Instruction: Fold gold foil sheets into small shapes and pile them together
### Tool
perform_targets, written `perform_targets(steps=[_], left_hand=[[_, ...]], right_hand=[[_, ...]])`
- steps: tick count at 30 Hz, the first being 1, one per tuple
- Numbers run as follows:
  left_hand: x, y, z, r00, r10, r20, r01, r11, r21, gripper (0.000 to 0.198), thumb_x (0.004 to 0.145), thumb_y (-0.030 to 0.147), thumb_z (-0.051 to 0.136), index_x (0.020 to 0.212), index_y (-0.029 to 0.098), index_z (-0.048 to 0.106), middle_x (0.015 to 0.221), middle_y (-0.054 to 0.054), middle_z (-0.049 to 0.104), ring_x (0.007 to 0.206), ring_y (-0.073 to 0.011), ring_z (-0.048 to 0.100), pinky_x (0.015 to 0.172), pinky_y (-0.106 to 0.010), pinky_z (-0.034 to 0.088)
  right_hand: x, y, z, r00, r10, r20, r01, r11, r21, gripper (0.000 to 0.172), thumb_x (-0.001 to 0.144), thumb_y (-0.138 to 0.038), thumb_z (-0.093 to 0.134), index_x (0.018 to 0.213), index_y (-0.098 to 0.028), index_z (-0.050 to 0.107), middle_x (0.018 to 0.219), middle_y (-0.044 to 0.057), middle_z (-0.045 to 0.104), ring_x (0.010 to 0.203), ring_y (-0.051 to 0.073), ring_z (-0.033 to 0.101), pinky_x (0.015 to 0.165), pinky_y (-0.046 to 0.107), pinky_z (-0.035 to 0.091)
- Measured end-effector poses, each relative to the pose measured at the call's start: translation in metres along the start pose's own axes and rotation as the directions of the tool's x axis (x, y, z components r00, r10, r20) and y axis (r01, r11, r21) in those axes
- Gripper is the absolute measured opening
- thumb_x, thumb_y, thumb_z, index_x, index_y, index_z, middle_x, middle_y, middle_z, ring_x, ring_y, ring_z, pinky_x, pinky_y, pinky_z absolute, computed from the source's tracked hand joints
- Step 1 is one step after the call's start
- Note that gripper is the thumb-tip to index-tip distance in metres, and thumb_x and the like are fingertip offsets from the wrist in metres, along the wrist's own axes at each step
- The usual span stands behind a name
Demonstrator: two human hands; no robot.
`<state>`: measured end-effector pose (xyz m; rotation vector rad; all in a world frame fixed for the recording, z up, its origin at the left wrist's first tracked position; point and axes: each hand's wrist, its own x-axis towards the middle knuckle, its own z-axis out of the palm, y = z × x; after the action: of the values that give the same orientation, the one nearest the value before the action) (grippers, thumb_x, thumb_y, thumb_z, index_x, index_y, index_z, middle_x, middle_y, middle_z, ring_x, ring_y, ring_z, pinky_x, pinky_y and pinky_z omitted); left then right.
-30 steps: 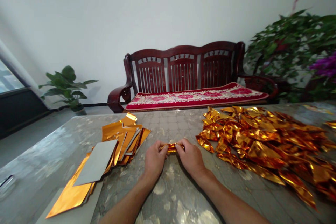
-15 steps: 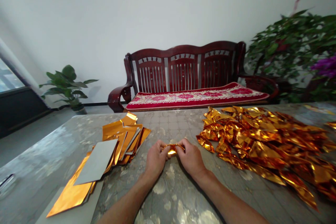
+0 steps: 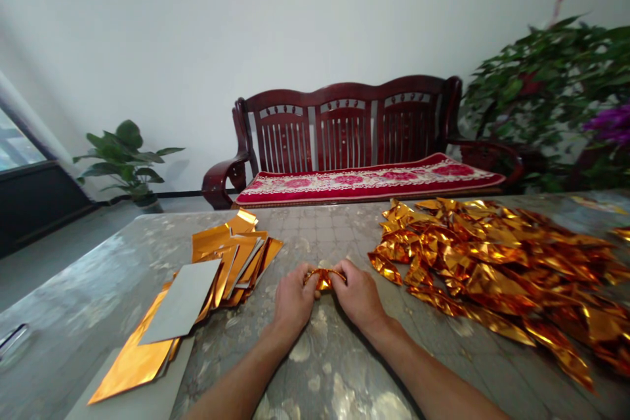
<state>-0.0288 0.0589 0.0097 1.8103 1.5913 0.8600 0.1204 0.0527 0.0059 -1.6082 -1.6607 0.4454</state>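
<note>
Between my two hands is a small piece of shiny gold foil paper (image 3: 324,279), curved and partly folded. My left hand (image 3: 294,298) pinches its left end with thumb and fingers. The right end is gripped by my right hand (image 3: 358,295) in the same way. Both hands rest low over the table's middle, and the fingers hide the ends of the foil. To the left lies a loose stack of flat gold foil sheets (image 3: 132,361), some with a grey back. A big heap of folded gold foil pieces (image 3: 482,256) spreads on the right.
The table (image 3: 315,380) has a grey floral, glossy cover. Behind it stands a dark red wooden bench (image 3: 344,134) with a red patterned cushion (image 3: 369,178). Potted plants (image 3: 125,161) stand at both sides. At the left table edge lies a small dark-edged object (image 3: 14,340).
The foil between my hands has bent inward a little, and its middle now looks darker and more creased. My left hand has shifted very slightly; both grips stay.
</note>
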Motion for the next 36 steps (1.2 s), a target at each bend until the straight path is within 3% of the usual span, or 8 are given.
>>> perform_targets(steps=[8,26,36], left_hand=[[-0.0013,0.0031,-0.0037,0.999,0.036,-0.015,-0.035,0.997,0.067,0.019,0.091,0.029,0.049,0.088,0.023,0.067,0.062,0.002,0.069,0.065,-0.0179,0.066,0.062,-0.026,0.037],[0.0000,-0.0031,-0.0028,0.995,0.098,0.020,-0.099,0.994,0.045,0.030,0.095,0.037,0.042,0.090,0.025,0.070,0.057,0.001,0.065,0.054,-0.0182,0.060,0.058,-0.028,0.038],[-0.0001,-0.0007,-0.0049,0.994,0.110,0.023,-0.112,0.987,0.114,0.029,0.096,0.035,0.041,0.088,0.027,0.068,0.055,0.001,0.064,0.062,-0.0204,0.063,0.063,-0.029,0.037]], right_hand=[[-0.0014,0.0007,-0.0011,1.000,-0.023,0.015,0.023,1.000,0.009,0.016,0.086,-0.024,0.049,0.076,-0.022,0.061,0.072,0.001,0.070,0.070,0.017,0.065,0.062,0.025,0.036],[0.0017,0.0035,-0.0023,0.997,-0.050,0.065,0.048,0.998,0.029,0.016,0.090,-0.026,0.050,0.080,-0.022,0.063,0.073,0.001,0.071,0.070,0.017,0.065,0.063,0.024,0.038],[0.0023,0.0044,-0.0007,0.996,-0.040,0.075,0.037,0.999,0.031,0.016,0.089,-0.025,0.050,0.079,-0.023,0.062,0.073,0.001,0.070,0.070,0.017,0.064,0.062,0.024,0.037]])
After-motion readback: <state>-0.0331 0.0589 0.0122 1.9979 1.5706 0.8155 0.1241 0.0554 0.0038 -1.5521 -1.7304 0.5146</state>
